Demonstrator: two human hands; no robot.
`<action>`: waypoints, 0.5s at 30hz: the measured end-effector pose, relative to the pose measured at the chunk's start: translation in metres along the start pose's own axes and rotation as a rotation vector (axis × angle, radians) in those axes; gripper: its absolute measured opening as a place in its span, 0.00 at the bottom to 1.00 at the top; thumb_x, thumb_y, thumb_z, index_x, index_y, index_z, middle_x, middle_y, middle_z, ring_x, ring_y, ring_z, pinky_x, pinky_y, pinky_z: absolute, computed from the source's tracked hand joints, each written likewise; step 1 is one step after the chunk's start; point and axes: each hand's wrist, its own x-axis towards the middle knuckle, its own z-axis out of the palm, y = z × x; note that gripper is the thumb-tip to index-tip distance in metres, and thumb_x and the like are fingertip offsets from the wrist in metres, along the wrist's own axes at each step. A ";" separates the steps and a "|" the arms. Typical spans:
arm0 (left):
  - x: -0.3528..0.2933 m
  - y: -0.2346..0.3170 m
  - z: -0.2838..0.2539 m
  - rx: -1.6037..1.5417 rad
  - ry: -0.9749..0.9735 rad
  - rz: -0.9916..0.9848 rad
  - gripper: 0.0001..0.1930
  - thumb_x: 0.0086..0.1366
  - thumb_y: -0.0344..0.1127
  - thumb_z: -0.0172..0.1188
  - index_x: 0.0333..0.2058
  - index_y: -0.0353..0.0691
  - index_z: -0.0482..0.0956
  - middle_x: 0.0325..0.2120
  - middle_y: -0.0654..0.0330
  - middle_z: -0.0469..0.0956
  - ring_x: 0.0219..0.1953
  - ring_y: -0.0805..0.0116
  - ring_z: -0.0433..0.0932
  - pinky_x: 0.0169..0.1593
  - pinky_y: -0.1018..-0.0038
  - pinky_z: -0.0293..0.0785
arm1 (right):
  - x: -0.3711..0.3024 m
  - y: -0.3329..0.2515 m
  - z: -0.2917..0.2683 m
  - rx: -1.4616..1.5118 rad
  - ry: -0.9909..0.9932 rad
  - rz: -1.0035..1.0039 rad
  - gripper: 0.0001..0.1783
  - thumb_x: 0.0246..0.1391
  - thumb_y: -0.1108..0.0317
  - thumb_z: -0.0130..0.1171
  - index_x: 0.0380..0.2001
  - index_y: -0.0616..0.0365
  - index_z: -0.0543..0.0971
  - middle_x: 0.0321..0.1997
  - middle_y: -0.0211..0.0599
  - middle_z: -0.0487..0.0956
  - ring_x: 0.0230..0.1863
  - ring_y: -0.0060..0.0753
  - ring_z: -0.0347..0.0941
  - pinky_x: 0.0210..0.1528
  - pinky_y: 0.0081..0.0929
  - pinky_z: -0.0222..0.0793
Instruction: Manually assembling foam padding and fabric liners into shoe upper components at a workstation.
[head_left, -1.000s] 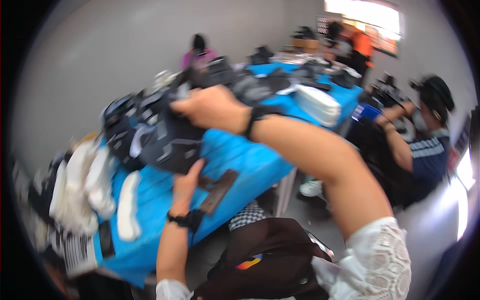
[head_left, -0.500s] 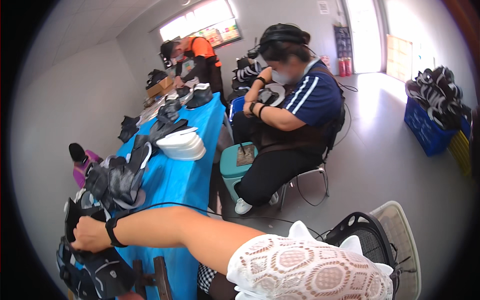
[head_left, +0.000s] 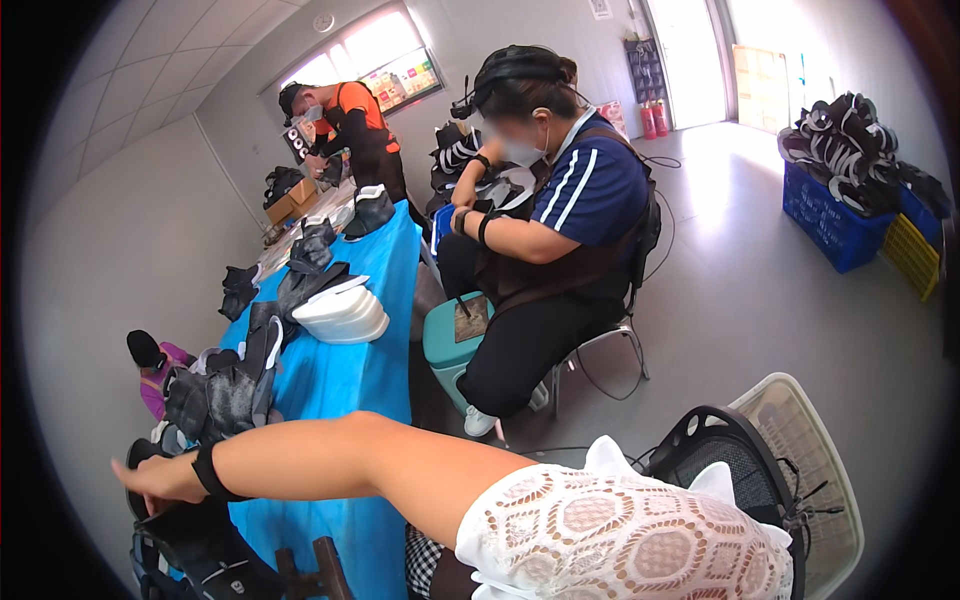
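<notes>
My right hand (head_left: 165,480), with a black band at the wrist and a white lace sleeve (head_left: 620,520) on the arm, reaches across to the left edge of the table. One finger sticks out; the others point down against black shoe parts. Just below the hand lies a black shoe upper (head_left: 225,555) with a small pale mark. It is partly cut off by the lower rim. My left hand is out of sight. Beyond my arm, several grey-black shoe uppers (head_left: 215,400) are heaped on the blue-covered table (head_left: 385,375), near stacked white soles (head_left: 343,313).
A person in a navy shirt (head_left: 600,190) sits right of the table by a teal stool (head_left: 450,330). Someone in orange (head_left: 355,105) stands at the far end; another in purple (head_left: 150,390) is at left. A blue crate (head_left: 835,220) of shoes and a black mesh chair (head_left: 720,460) are at right.
My right hand has gone from a closed grip at the black shoe parts to one finger stretched out. A bit of skin at the lower edge is gone. The view has shifted slightly.
</notes>
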 end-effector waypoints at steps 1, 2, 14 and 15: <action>0.006 -0.001 -0.014 0.158 0.042 0.091 0.45 0.51 0.54 0.70 0.58 0.26 0.66 0.57 0.44 0.68 0.56 0.47 0.69 0.63 0.56 0.64 | 0.016 -0.003 -0.003 0.202 -0.044 0.212 0.44 0.59 0.34 0.35 0.28 0.69 0.81 0.31 0.49 0.81 0.36 0.42 0.78 0.39 0.38 0.72; 0.016 -0.003 -0.027 0.379 0.068 0.207 0.44 0.51 0.54 0.70 0.57 0.26 0.66 0.57 0.44 0.69 0.56 0.47 0.70 0.62 0.56 0.64 | 0.030 -0.001 -0.017 0.217 -0.039 0.203 0.44 0.59 0.34 0.35 0.28 0.69 0.81 0.31 0.49 0.81 0.36 0.42 0.78 0.39 0.38 0.72; 0.022 -0.015 -0.016 0.204 -0.135 -0.146 0.23 0.63 0.37 0.56 0.53 0.26 0.71 0.55 0.43 0.70 0.54 0.52 0.71 0.61 0.61 0.65 | 0.020 -0.010 -0.053 -0.139 -0.648 0.321 0.09 0.55 0.70 0.57 0.37 0.61 0.80 0.42 0.42 0.82 0.43 0.36 0.77 0.49 0.33 0.71; 0.022 -0.016 -0.013 0.166 -0.160 -0.166 0.23 0.63 0.36 0.55 0.53 0.26 0.71 0.55 0.43 0.71 0.55 0.53 0.71 0.61 0.62 0.65 | 0.022 -0.011 -0.049 -0.171 -0.664 0.281 0.08 0.55 0.70 0.57 0.36 0.61 0.81 0.41 0.42 0.82 0.43 0.36 0.78 0.48 0.32 0.71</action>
